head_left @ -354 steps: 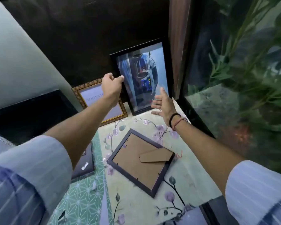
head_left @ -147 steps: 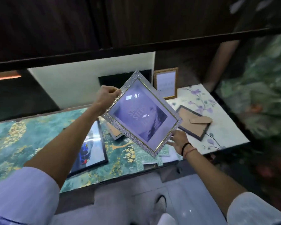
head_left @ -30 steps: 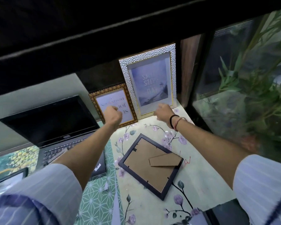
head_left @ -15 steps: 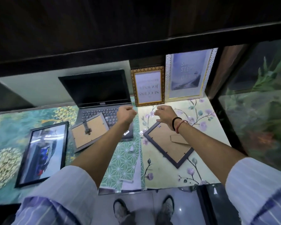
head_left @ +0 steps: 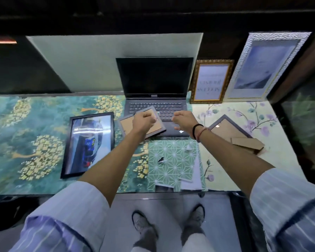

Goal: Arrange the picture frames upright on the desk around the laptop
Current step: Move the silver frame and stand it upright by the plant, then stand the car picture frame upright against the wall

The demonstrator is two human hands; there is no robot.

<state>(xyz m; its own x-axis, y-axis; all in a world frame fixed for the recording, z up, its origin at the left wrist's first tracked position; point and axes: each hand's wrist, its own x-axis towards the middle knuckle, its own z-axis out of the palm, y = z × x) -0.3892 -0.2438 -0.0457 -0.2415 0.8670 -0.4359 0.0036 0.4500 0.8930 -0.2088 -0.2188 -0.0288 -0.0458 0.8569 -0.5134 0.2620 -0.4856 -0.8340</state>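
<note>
An open black laptop (head_left: 155,79) stands at the back middle of the desk (head_left: 25,124). To its right a gold frame (head_left: 210,81) and a taller silver frame (head_left: 262,66) stand upright against the back wall. A black frame (head_left: 88,144) lies flat, picture up, left of the laptop. A small grey frame (head_left: 126,125) lies face down across the laptop's front left corner. My left hand (head_left: 144,120) hovers over it with fingers curled; I cannot tell if they touch. My right hand (head_left: 185,120), also curled, is over the palm rest. A dark frame (head_left: 225,127) lies face down at right.
Patterned sheets cover the desk, with loose torn paper pieces (head_left: 187,171) near the front edge. A glass pane with green plants (head_left: 305,124) closes off the right side. A dark shelf overhangs the back. My shoes (head_left: 144,226) are on the floor below, a black object (head_left: 5,215) at left.
Both hands have moved left, away from the face-down dark frame and toward the small grey frame on the laptop. The view has shifted left and down.
</note>
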